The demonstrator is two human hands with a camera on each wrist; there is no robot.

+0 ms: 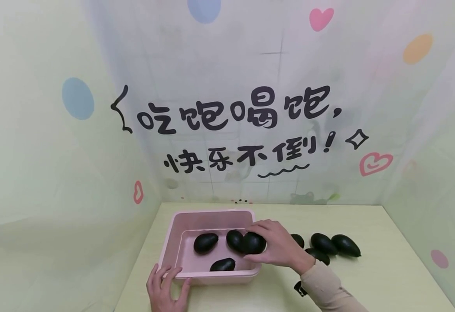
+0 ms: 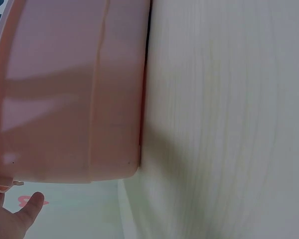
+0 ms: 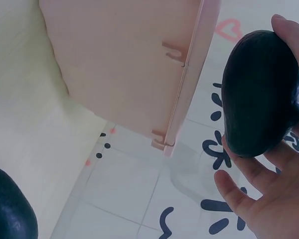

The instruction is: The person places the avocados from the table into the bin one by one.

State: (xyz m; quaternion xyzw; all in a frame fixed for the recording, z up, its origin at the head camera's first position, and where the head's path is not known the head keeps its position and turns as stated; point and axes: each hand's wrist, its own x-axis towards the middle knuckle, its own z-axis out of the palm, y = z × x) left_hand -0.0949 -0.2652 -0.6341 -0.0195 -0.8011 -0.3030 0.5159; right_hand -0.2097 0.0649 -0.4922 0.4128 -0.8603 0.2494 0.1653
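My right hand grips a dark avocado over the right side of a pink plastic bin. In the right wrist view, the fingers curl round this avocado, above the level of the bin's rim. Three other avocados lie inside the bin: one at the left, one near the front and one partly behind the held avocado. My left hand rests its fingers on the bin's front left corner. Its thumb sticks out beside the front wall.
Several more avocados lie in a group on the pale wooden table, right of the bin. My right forearm partly covers that group. A printed curtain encloses the table at the back and both sides.
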